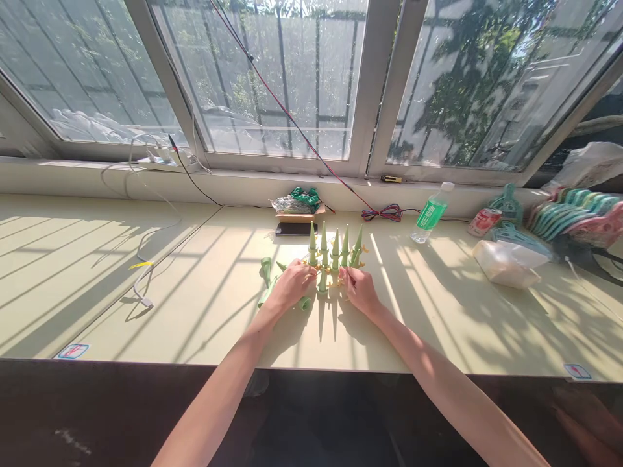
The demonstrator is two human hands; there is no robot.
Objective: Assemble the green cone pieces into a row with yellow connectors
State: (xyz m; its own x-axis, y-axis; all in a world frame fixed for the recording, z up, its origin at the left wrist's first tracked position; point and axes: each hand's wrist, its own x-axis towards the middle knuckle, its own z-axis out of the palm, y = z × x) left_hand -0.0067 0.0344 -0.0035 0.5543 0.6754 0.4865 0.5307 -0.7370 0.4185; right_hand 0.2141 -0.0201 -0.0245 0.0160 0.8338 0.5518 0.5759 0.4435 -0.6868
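1. Cones point(335, 251), green and slim, stand points-up in a cluster on the table point(438, 311), mostly just beyond the fingertips and between the two hands.
2. Front cone point(323, 281) right in the gap now, long axis vertical: it's to the right of the left hand point(293, 283), the nearer one.
3. Right hand point(359, 288) sits across from it, a little farther off.
4. Fingers on both sides curl in narrow; whether they're gripping anything, can't tell.
5. Loose cones point(265, 269) lie outside the left hand.
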